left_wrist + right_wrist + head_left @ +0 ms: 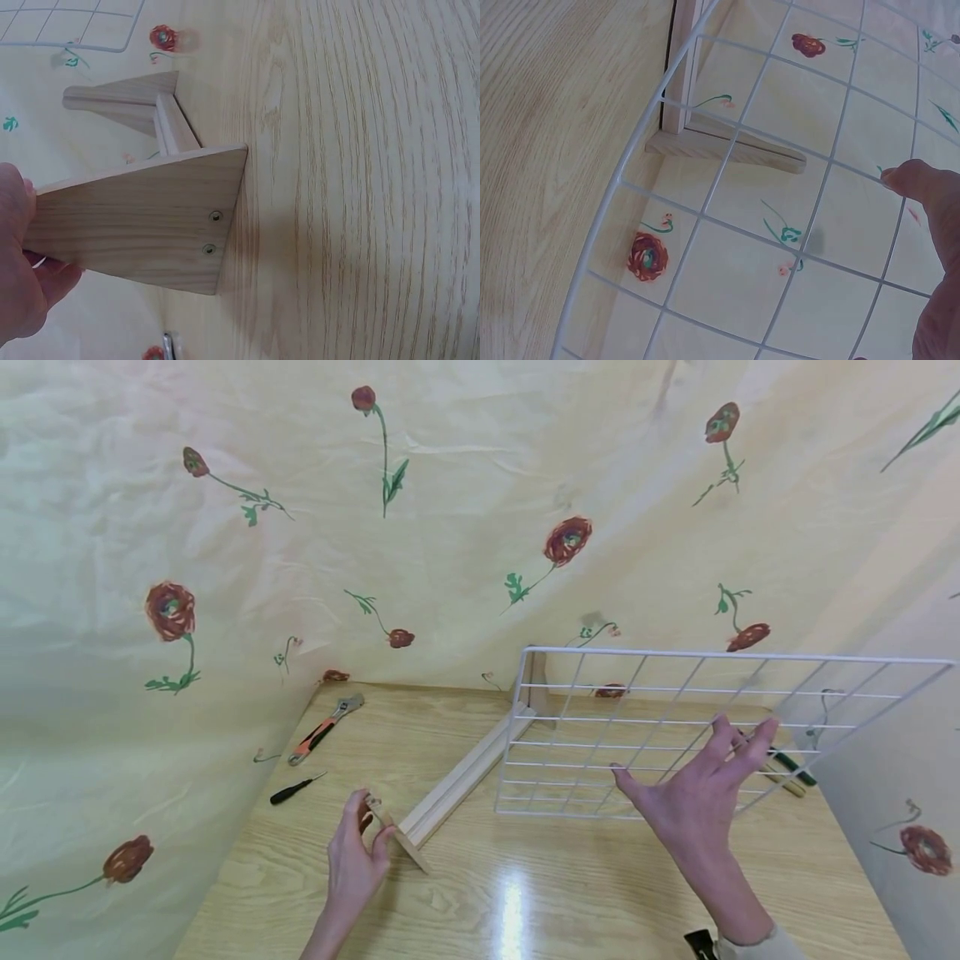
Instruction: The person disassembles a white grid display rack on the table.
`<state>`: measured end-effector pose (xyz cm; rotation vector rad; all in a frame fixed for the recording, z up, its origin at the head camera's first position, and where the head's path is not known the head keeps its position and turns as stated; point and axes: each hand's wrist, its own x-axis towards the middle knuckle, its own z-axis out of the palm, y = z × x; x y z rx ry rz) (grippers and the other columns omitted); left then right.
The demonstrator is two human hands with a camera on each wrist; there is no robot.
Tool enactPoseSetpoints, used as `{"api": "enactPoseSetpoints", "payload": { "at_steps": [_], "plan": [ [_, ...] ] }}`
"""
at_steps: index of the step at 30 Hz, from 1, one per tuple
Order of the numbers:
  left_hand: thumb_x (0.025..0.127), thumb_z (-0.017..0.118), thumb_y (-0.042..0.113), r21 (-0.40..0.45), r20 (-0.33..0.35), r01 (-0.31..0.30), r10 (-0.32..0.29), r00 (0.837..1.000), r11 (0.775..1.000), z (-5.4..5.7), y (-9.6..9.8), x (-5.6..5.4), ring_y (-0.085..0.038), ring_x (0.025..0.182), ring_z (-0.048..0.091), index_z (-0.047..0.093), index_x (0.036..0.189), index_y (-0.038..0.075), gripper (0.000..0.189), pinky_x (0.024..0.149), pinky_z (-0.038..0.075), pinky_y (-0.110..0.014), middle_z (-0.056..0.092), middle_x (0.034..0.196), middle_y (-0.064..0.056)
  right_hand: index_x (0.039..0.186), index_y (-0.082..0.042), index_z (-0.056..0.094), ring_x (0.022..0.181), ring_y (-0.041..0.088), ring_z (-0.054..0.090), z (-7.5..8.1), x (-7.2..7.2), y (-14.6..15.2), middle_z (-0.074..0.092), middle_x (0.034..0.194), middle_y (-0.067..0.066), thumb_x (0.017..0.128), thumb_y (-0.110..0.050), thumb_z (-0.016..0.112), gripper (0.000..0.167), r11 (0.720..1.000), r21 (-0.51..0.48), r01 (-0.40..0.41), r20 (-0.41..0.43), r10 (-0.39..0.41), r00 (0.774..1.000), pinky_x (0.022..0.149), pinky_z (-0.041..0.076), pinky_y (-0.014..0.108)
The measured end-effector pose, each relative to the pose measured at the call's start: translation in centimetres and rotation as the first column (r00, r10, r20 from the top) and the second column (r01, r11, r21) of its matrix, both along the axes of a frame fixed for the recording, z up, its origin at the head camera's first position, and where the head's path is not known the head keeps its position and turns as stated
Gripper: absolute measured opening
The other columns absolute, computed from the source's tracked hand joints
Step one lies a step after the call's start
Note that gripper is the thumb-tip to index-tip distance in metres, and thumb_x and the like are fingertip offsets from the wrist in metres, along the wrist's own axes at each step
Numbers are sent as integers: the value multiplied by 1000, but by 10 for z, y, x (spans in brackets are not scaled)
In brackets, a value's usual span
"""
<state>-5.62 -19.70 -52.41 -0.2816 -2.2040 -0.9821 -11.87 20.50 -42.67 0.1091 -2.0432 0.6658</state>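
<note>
My left hand grips the near triangular end piece of a long wooden rail lying on the table. In the left wrist view the fingers curl round that end piece, which has two screws in its face. My right hand is spread flat against a white wire grid panel that stands tilted on the table beside the rail. In the right wrist view one fingertip touches the grid, and the rail's far triangular foot shows behind it.
An orange-handled adjustable wrench and a black screwdriver lie at the table's left back. Other tools lie behind the grid on the right. A flowered cloth hangs all around the wooden table.
</note>
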Motion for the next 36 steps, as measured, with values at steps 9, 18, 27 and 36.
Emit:
{"api": "enactPoseSetpoints", "payload": {
  "at_steps": [9,18,27,36],
  "plan": [
    [96,55,46,-22,-57,-26,24,998,999,-1,2,0,-46,91,67,47,131,-10,66,71,60,-45,65,103,-24,143,3,24,118,50,38,1,-1,1,1,152,37,50,-42,86,121,1000,9,1,6,-1,1000,70,45,69],
    [97,57,47,-33,-53,-47,45,998,998,-4,2,2,-44,88,68,48,129,-10,66,69,61,-44,65,100,-25,143,2,25,116,50,37,-1,-3,0,1,151,38,50,-43,85,120,1000,16,-10,-17,10,1000,73,44,71],
    [98,58,44,-51,-86,-68,64,994,996,-4,3,6,-42,83,69,48,129,-10,63,65,61,-45,66,98,-25,143,2,25,116,50,37,-4,-4,0,1,151,39,49,-43,85,121,1000,22,-13,-27,14,1000,72,44,70],
    [97,59,44,-62,-106,-83,76,991,995,-2,4,9,-43,80,69,49,128,-9,62,64,61,-47,66,96,-25,142,3,26,116,51,38,-5,-3,0,2,152,37,48,-41,86,121,1000,18,-17,-36,18,999,71,44,69]
  ]
}}
